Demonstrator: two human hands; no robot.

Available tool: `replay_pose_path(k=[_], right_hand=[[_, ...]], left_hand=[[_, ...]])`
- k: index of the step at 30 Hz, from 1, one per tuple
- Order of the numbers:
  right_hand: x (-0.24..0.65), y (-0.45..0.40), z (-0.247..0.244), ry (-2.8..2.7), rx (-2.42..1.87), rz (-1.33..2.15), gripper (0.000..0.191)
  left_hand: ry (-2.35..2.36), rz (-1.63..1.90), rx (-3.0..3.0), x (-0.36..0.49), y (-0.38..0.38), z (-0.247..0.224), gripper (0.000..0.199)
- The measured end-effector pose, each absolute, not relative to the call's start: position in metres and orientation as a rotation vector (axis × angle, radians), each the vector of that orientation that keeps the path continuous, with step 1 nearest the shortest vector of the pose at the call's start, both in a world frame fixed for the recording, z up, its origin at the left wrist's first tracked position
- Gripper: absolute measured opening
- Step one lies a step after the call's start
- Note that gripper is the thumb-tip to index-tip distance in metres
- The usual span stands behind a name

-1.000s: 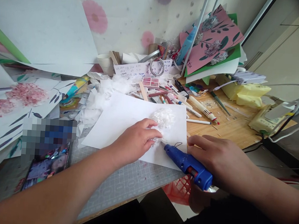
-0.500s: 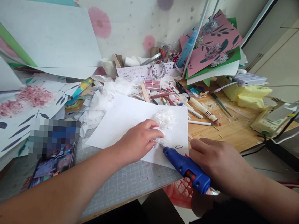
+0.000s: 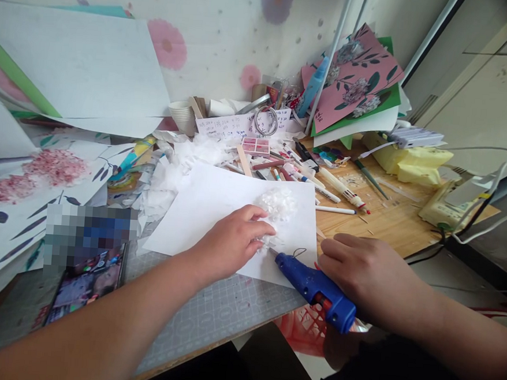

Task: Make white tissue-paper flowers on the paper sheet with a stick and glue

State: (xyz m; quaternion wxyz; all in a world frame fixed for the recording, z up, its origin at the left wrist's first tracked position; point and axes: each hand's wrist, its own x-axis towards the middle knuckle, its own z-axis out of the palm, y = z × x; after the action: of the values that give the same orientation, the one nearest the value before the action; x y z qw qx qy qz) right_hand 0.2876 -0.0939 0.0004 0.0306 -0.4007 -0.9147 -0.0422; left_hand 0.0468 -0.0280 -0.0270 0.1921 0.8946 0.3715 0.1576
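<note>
My left hand [image 3: 228, 240] rests low over a white sheet of paper [image 3: 209, 201], its thumb and fingers apart. Small white tissue scraps [image 3: 268, 237] lie at its fingertips; whether they press on any is hidden. A round, ruffled white tissue flower [image 3: 278, 203] sits on the sheet just beyond the fingers. Into my right hand [image 3: 356, 272] fits a blue hot glue gun [image 3: 312, 284], gripped from the right side. Its nozzle points left at the scraps, close to my left thumb and fingers.
A grey cutting mat [image 3: 210, 308] lies under the sheet. At left are a phone [image 3: 88, 285] and a picture with pink tissue flowers [image 3: 55, 167]. Crumpled white tissue [image 3: 181, 164] and several pens [image 3: 327, 192] lie behind. A pink flower card [image 3: 357, 75] leans at back right.
The whole view has shifted slightly, so most things sit a little lower and further left. Both hands and the glue gun keep nearly the same places over the sheet.
</note>
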Motion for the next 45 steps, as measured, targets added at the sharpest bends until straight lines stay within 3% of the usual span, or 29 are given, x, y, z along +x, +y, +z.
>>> replay_pose_path(k=[6,13,18,36,45], right_hand=[[0.293,-0.095,0.000,-2.867,-1.273,-0.078,0.013],[0.297,-0.096,0.003,-2.804,-1.282,-0.071,0.018],[0.297,-0.095,0.005,-2.810,-1.328,0.078,0.008],[0.283,-0.096,0.000,-2.815,-1.273,-0.098,0.021],[0.282,-0.092,0.012,-2.935,-1.369,0.023,0.011]], left_hand=[[1.052,0.426,2.505,0.046,-0.029,-0.026,0.033],[1.041,0.450,2.496,0.046,-0.028,-0.028,0.033],[1.050,0.444,2.494,0.046,-0.029,-0.027,0.034],[1.044,0.456,2.486,0.046,-0.029,-0.028,0.032],[1.020,0.469,2.482,0.044,-0.028,-0.032,0.034]])
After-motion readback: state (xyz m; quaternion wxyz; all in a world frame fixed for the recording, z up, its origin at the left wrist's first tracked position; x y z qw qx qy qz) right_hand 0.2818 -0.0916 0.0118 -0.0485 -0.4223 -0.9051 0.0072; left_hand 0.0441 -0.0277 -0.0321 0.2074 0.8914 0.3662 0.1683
